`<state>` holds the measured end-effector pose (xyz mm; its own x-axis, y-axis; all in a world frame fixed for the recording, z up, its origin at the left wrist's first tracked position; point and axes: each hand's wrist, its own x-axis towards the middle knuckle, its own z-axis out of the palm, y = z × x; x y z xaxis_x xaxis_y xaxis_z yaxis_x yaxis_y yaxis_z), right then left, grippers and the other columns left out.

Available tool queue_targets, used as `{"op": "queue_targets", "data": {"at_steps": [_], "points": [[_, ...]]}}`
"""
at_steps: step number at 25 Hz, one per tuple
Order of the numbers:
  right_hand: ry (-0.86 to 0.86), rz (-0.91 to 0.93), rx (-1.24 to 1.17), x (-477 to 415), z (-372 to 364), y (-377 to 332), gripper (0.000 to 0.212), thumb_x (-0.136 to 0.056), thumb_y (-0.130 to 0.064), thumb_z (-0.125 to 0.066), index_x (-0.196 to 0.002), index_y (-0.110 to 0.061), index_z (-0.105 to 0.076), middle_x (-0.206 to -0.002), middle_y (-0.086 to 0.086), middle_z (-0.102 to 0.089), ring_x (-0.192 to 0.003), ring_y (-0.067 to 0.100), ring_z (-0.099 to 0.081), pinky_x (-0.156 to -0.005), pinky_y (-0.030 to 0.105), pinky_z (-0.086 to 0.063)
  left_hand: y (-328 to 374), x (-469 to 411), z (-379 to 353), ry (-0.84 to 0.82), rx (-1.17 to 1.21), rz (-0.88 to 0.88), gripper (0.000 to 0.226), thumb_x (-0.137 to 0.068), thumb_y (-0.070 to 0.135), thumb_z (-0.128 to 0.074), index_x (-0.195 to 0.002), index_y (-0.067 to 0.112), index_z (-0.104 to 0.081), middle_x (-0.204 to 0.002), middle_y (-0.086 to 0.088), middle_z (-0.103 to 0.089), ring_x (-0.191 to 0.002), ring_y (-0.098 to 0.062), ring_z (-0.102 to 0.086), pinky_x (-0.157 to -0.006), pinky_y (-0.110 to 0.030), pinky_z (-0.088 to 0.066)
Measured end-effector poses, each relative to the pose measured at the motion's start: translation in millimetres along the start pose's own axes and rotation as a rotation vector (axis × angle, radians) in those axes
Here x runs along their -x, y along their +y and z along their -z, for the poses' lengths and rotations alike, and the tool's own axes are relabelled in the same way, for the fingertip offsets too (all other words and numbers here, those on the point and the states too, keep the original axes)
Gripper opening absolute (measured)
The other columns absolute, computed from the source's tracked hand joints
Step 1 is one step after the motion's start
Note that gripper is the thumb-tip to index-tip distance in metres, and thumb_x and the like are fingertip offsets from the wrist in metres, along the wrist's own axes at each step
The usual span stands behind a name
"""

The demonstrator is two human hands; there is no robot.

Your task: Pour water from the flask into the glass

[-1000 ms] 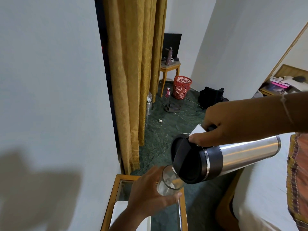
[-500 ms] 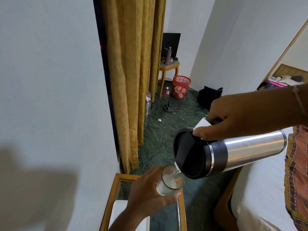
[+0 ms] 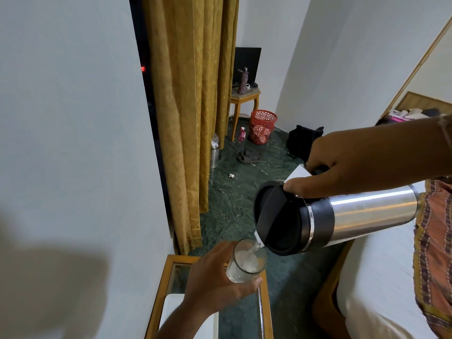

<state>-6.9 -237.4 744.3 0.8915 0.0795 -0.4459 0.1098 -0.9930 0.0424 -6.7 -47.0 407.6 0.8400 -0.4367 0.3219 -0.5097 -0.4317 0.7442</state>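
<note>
1. A steel flask [image 3: 342, 218] with a black collar and black lid is tipped nearly level in mid-air, lid end down and to the left, its spout just above the rim of a clear glass [image 3: 245, 261].
2. A thin stream of water [image 3: 254, 249] runs from the spout into the glass, which already holds water in its lower part.
3. The right hand [image 3: 342, 162] is closed on the flask's handle from above, thumb pressed along the top of the collar near the lid.
4. The left hand [image 3: 215, 277] is wrapped round the glass from the left and below, fingers curled on its side; the glass leans slightly towards the flask and is held off any surface.
5. Beneath the left hand stands a small wooden-framed counter [image 3: 160, 289] with a glass top, set against the white wall.
6. To the right lies a bed [image 3: 381, 277] with a white sheet and a wooden frame, a patterned orange cloth [image 3: 433, 241] along its far edge.
7. Beyond, on the dark green marble floor [image 3: 232, 204]: mustard-yellow curtains [image 3: 193, 106], a red mesh wastebasket [image 3: 262, 127], a pair of sandals [image 3: 249, 156], a black bag [image 3: 304, 140] and a small wooden side table [image 3: 244, 99].
</note>
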Motion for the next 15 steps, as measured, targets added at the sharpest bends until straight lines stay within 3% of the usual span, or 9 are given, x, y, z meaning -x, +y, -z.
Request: {"op": "queue_targets", "data": {"at_steps": [6, 15], "points": [[-0.001, -0.047, -0.031, 3.3, -0.7, 2.5, 0.063, -0.094, -0.061, -0.047, -0.05, -0.016, -0.05, -0.028, -0.009, -0.039, -0.03, 0.008, -0.033, -0.041, 0.015, -0.034, 0.0, -0.5, -2.6, 0.011, -0.001, 0.008, 0.069, -0.062, 0.085, -0.085, -0.121, 0.072, -0.053, -0.116, 0.035, -0.07, -0.105, 0.006, -0.068, -0.084, -0.032, -0.065], [0.002, -0.069, -0.065, 7.1, -2.2, 3.6, 0.064, -0.095, -0.06, -0.047, -0.05, -0.014, -0.049, -0.026, -0.009, -0.037, -0.025, 0.007, -0.034, -0.038, 0.014, -0.032, 5.3, -0.5, -3.5, 0.03, -0.025, -0.005, 0.068, -0.06, 0.087, -0.082, -0.117, 0.082, -0.045, -0.113, 0.04, -0.069, -0.104, 0.011, -0.066, -0.085, -0.029, -0.065]]}}
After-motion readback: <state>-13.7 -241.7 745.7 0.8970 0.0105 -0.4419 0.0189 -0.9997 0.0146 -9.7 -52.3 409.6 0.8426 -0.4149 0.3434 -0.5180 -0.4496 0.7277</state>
